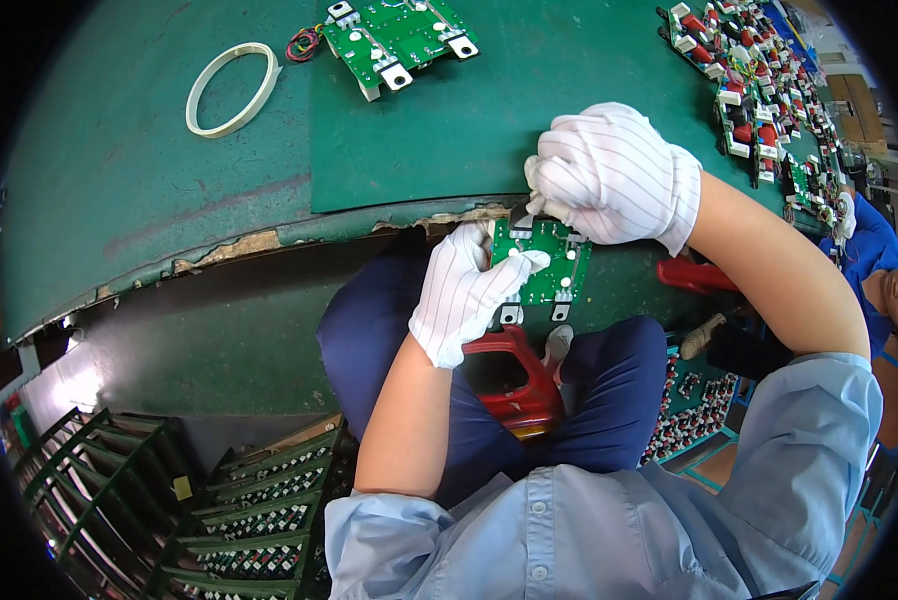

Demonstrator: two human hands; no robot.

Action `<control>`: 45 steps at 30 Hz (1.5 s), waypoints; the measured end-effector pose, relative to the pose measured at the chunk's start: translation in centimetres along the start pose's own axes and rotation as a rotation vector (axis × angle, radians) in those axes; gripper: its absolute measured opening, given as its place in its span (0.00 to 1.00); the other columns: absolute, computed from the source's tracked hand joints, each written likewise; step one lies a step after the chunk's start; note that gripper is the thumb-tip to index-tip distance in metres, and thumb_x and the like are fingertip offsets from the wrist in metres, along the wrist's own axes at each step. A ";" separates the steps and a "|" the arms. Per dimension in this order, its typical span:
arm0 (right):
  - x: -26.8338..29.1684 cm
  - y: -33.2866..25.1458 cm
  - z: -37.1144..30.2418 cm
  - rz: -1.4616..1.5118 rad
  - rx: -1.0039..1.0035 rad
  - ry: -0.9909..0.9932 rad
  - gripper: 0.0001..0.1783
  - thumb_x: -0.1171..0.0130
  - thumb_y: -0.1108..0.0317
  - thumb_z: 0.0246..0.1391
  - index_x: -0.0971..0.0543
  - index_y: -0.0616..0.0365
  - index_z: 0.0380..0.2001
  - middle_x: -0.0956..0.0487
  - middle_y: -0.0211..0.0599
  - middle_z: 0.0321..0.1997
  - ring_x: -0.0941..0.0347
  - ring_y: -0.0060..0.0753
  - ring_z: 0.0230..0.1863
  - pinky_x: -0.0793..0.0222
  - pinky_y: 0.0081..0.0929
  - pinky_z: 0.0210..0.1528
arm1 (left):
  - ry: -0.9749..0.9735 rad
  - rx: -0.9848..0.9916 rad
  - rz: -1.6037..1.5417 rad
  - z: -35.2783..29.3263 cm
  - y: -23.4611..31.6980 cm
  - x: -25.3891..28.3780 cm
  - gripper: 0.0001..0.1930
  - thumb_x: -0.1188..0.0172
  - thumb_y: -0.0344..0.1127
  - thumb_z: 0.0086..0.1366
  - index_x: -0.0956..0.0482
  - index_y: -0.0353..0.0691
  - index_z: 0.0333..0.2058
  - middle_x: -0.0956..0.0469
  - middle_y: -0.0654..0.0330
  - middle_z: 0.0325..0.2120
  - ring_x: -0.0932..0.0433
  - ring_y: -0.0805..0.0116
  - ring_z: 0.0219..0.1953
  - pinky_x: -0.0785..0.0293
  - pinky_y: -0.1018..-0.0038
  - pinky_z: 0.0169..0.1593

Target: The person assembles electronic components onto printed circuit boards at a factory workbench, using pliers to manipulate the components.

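A green circuit board (541,272) with white parts and flat metal-tabbed components is held just off the front edge of the table. My left hand (471,290), in a white striped glove, grips its left side, with the thumb lying across its face. Closed over the board's far right corner is my right hand (609,175), also gloved. A small dark flat piece (521,218) shows below its fingers at the board's far edge; whether the fingers hold it cannot be made out. Another green board (399,45) with coloured wires lies farther back on the table.
A roll of pale tape (231,90) lies on the green table (169,160), whose front edge is chipped. Many populated boards (754,90) crowd the far right. Racks of boards (259,510) stand at lower left. A co-worker in blue (874,240) is at right.
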State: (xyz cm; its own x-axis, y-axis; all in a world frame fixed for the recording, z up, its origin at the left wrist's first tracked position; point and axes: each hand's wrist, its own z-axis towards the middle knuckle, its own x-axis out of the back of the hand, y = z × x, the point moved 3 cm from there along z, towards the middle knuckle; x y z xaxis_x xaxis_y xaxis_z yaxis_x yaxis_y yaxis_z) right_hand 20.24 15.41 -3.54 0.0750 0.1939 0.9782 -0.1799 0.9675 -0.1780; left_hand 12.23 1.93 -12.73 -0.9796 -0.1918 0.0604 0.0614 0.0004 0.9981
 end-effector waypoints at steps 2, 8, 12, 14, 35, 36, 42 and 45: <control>-0.2 -0.4 -0.3 -0.009 0.000 0.001 0.10 0.41 0.65 0.37 0.31 0.51 0.24 0.34 0.29 0.21 0.35 0.35 0.23 0.41 0.32 0.21 | 0.039 -0.191 0.190 0.0 0.2 0.1 0.10 0.45 0.34 0.51 0.24 0.33 0.30 0.24 0.59 0.19 0.28 0.72 0.19 0.32 0.78 0.25; -0.3 -0.9 -0.9 -0.075 -0.098 0.049 0.11 0.41 0.65 0.35 0.31 0.52 0.24 0.34 0.30 0.21 0.34 0.34 0.23 0.41 0.32 0.21 | 0.078 -0.557 0.649 -0.5 0.0 0.0 0.09 0.45 0.36 0.51 0.21 0.39 0.28 0.28 0.59 0.19 0.29 0.68 0.20 0.34 0.74 0.25; -0.2 -1.0 -0.8 -0.099 -0.056 -0.036 0.10 0.42 0.66 0.36 0.31 0.53 0.25 0.33 0.31 0.21 0.34 0.35 0.23 0.39 0.32 0.22 | 0.055 -0.149 0.119 -0.1 0.3 -0.1 0.07 0.45 0.35 0.51 0.22 0.40 0.25 0.28 0.59 0.19 0.30 0.68 0.19 0.34 0.75 0.24; -0.2 -0.7 -0.9 -0.093 -0.082 0.050 0.11 0.42 0.65 0.34 0.30 0.53 0.25 0.33 0.30 0.21 0.34 0.34 0.23 0.40 0.30 0.20 | 0.047 -0.077 0.069 -0.1 0.1 -0.3 0.07 0.45 0.35 0.51 0.24 0.38 0.25 0.28 0.60 0.18 0.30 0.69 0.18 0.35 0.75 0.23; -0.5 -1.3 -1.5 -0.150 -0.380 0.188 0.08 0.44 0.62 0.41 0.30 0.53 0.21 0.28 0.34 0.21 0.29 0.38 0.25 0.34 0.34 0.24 | 0.094 -0.561 0.556 -0.5 0.0 -0.5 0.11 0.39 0.30 0.46 0.23 0.50 0.31 0.29 0.56 0.26 0.31 0.59 0.25 0.35 0.69 0.23; -0.3 -0.5 -1.7 -0.175 -0.474 0.289 0.09 0.44 0.62 0.42 0.30 0.53 0.21 0.28 0.34 0.20 0.29 0.38 0.24 0.34 0.34 0.24 | 0.099 -0.506 0.497 -0.3 0.1 -0.5 0.10 0.39 0.30 0.47 0.23 0.50 0.31 0.28 0.55 0.26 0.30 0.59 0.25 0.35 0.69 0.23; 2.3 -1.9 -4.1 -0.159 -0.617 0.524 0.07 0.42 0.66 0.43 0.28 0.56 0.22 0.27 0.34 0.21 0.30 0.37 0.23 0.34 0.29 0.24 | 0.077 -0.441 0.432 -0.6 0.5 -0.1 0.11 0.39 0.32 0.49 0.25 0.45 0.34 0.27 0.57 0.28 0.28 0.66 0.26 0.34 0.73 0.24; 1.4 -3.2 -6.9 -0.154 -0.718 0.501 0.08 0.41 0.67 0.42 0.28 0.57 0.24 0.29 0.35 0.21 0.31 0.38 0.22 0.35 0.28 0.23 | 0.091 0.392 -0.603 -0.5 0.9 -1.2 0.16 0.39 0.35 0.51 0.29 0.39 0.38 0.28 0.62 0.27 0.29 0.76 0.27 0.34 0.78 0.24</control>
State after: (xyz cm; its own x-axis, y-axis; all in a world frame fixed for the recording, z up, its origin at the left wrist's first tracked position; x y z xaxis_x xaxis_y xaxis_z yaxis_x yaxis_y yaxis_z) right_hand 27.68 13.70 -2.38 0.4986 -0.0612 0.8647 0.5133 0.8247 -0.2376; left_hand 13.55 1.71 -11.94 -0.8004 -0.3506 -0.4862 -0.5746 0.2175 0.7890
